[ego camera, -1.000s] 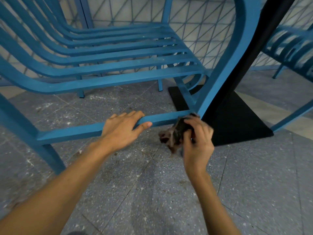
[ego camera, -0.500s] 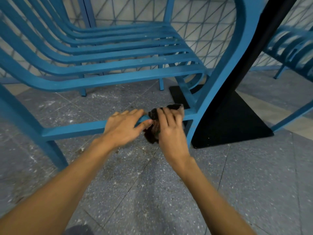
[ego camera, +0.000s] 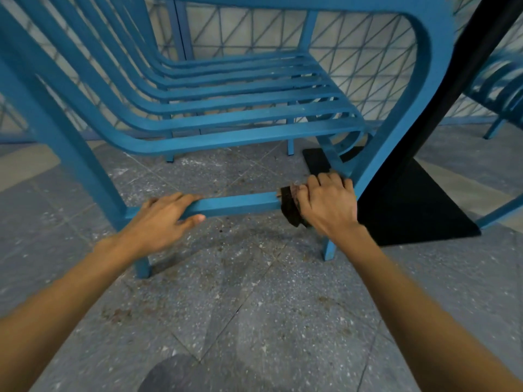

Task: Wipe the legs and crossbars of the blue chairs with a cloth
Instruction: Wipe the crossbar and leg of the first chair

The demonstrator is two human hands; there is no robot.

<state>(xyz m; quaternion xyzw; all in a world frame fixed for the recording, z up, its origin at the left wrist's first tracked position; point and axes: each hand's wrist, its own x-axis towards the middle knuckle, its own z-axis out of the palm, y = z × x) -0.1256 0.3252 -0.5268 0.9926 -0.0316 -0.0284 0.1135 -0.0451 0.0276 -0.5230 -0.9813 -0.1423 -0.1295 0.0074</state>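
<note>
Currently on the low front crossbar [ego camera: 240, 203] of the blue chair [ego camera: 226, 140], centre frame. Right hand [ego camera: 325, 205] is curled round the dark cloth [ego camera: 290, 207], which wraps the bar's right end just beside the right front leg [ego camera: 329, 250]. Left hand [ego camera: 164, 219] grips the bar near its left end, fingers over the top, thumb under; looks like bracing. The bar is bare between the hands.

Judgement: crossbar wipe is mid-step. Next move needs either a pass leftward, with the left hand cleared, or a turn down the right leg to the floor [ego camera: 254, 321].

Second chair [ego camera: 503, 91] at the right edge looks untouched. Containers: none in view. Black table base [ego camera: 410, 210] sits close behind that leg, so clearance is tight.
</note>
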